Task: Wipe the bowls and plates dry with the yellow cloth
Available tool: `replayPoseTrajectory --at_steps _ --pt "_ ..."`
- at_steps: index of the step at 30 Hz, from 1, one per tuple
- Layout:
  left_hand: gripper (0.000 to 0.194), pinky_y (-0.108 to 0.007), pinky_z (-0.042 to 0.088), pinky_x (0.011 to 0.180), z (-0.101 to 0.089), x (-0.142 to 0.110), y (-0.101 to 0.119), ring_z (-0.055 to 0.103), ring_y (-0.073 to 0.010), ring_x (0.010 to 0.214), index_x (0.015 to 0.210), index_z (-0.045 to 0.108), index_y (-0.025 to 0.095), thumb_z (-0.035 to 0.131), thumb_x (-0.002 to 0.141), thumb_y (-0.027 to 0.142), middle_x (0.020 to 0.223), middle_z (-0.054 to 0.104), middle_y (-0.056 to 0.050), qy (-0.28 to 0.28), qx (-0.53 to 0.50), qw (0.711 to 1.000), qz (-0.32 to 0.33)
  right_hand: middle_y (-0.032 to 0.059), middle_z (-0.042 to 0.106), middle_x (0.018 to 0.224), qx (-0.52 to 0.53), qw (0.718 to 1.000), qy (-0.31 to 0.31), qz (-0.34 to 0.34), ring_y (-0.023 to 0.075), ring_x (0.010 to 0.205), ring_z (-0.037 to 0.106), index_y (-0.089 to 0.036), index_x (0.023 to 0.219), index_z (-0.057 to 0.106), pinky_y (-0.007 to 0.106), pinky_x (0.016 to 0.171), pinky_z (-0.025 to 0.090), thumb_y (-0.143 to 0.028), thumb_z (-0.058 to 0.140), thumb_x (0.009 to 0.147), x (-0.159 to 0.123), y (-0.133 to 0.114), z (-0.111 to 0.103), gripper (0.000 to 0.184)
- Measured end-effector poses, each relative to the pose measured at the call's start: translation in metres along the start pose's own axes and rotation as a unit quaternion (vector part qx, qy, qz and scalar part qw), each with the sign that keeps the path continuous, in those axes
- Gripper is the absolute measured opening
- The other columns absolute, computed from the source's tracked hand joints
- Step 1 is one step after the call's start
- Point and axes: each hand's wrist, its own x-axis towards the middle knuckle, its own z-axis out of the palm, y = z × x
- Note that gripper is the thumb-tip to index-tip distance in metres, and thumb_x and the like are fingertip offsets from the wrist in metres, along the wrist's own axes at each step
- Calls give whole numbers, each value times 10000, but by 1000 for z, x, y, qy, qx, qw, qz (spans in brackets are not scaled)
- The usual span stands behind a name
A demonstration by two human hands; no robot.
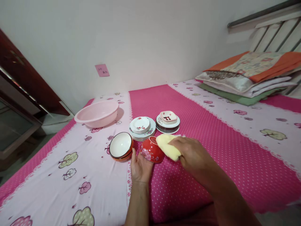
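My left hand grips a red bowl with pink flowers, tilted so its base faces up and away. In my right hand is a pale yellow cloth, bunched in the fingers and held against the bowl's right side near its foot. Just left of my left hand sit stacked orange bowls with white insides and dark rims. Beyond the red bowl stands a stack of flowered plates. To its right, a small square pink-rimmed dish tops another stack of plates.
A pink plastic basin rests at the far left of the bed, near the wall. Folded bedding and pillows are piled at the right by the white headboard. The bed's sheet is pink and white. A pink note hangs on the wall.
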Motion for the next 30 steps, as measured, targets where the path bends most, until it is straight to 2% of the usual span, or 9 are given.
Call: replayPoseTrajectory --at_steps 2,4,7,11,15,18,22,26,30 --pt "473 -494 413 1197 -4 1 -2 613 -319 1344 1352 650 95 508 997 373 1282 751 -192 0 8 1000 8 101 777 1166 -26 999 26 -7 313 1081 696 -212 1102 752 484 987 518 -29 543 786 3 -1 1 421" --pt "329 -457 457 1159 -9 3 -4 705 -275 1168 1145 743 136 573 865 167 1081 803 -127 -6 27 999 19 121 731 1316 -17 998 44 -49 315 1234 660 -195 1236 714 528 1098 489 -14 513 815 1 -2 13 501" --pt "327 -448 508 1106 -14 3 -7 741 -238 989 944 759 153 591 694 28 915 796 -72 -11 58 998 19 147 662 1438 34 990 45 -130 259 1359 602 -181 1337 649 499 1158 488 -54 466 950 -8 -2 42 447" --pt "434 -471 520 1095 -14 -1 -13 706 -311 1177 1075 767 176 616 701 16 1056 805 -71 -30 105 994 3 155 661 1433 78 979 76 -173 252 1397 575 -187 1299 645 517 1164 498 -99 448 1005 -14 0 68 364" --pt "387 -434 538 1050 -11 -4 -25 726 -313 1125 1114 773 164 750 740 70 1004 810 -72 -50 143 988 -13 130 669 1431 74 979 62 -178 267 1414 559 -219 1287 664 558 1187 458 -74 480 970 -7 5 64 394" --pt "423 -394 534 1016 -10 -5 -33 730 -276 1073 1106 780 179 856 695 114 1011 812 -68 -81 189 978 -23 128 673 1428 55 990 25 -129 292 1401 564 -204 1260 693 567 1203 418 -25 513 845 4 6 52 487" --pt "420 -329 505 941 -11 -7 -34 720 -237 1013 1167 781 182 889 771 271 1093 800 -100 -138 264 954 -45 162 689 1394 81 996 -8 31 332 1304 627 -157 1285 691 529 1128 471 -78 573 759 19 12 36 545" --pt "367 -288 479 903 -14 -11 -28 710 -206 956 1173 789 148 847 838 287 1091 798 -125 -188 321 925 -81 102 796 1096 221 955 -6 198 284 956 739 -175 1210 717 398 849 577 -213 610 803 24 39 30 422" --pt "366 -335 499 973 -13 -13 -24 727 -233 993 1163 797 162 863 811 241 1095 802 -122 -184 297 932 -98 100 807 965 293 923 -4 249 267 859 756 -131 1070 738 335 727 586 -369 617 831 20 71 36 359"
